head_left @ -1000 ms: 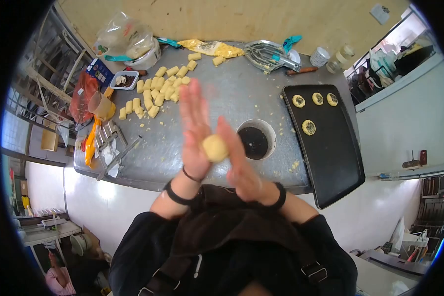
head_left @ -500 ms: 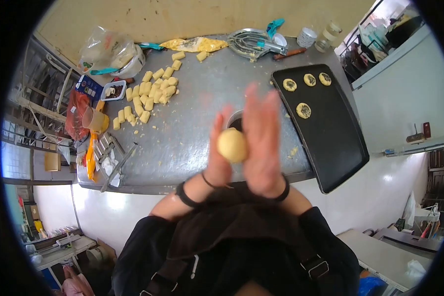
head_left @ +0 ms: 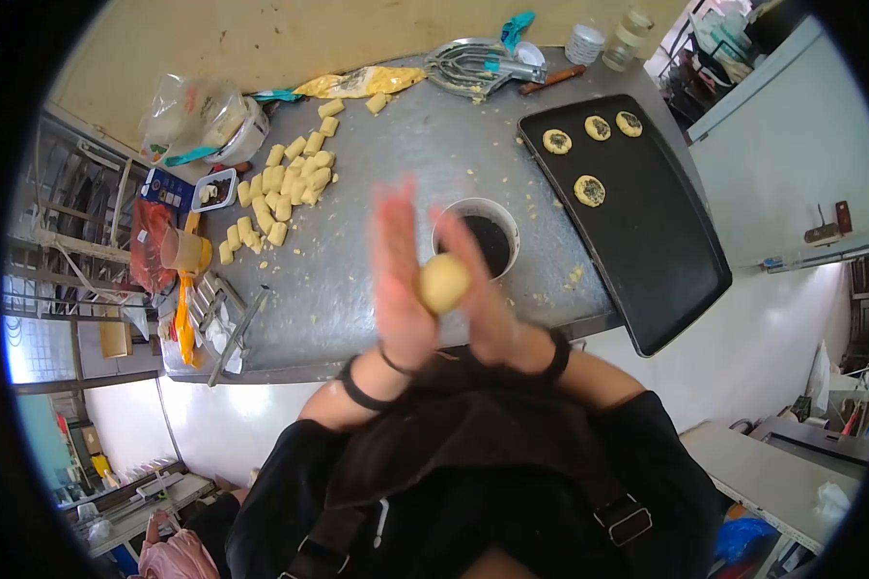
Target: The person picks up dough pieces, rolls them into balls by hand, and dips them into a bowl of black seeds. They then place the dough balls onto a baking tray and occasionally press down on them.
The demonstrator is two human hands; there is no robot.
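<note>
Person's L hand [head_left: 401, 294] & R hand [head_left: 492, 314] both flat, fingers straight & pointing away from the body, palms gripping a pale dough ball [head_left: 444, 283] btwn them; fingertips blurred. Ball's just nr side of the white tub [head_left: 483, 207], a bit to its L; R fingers cover part of the tub's L rim in view. Tub has dark filling [head_left: 490, 246] inside & stands on a metal table [head_left: 386, 145]. Dark wristbands [head_left: 362, 394] on both wrists.

L of tub & farther back: heap of short dough pcs [head_left: 290, 183], then a plastic box [head_left: 212, 206] w/ dark bits. L of tub, nr side: metal frame [head_left: 239, 335].

Straight back from tub: wire beater [head_left: 468, 69]; back & L, yellow bag [head_left: 377, 81]; back & R, wooden rod [head_left: 553, 80].

R of tub: black tray [head_left: 652, 251] w/ 4 round pastries [head_left: 590, 191], dark-centred, 3 in a row at the far end, 1 nearer. Crumbs [head_left: 574, 278] btwn tub & tray.
</note>
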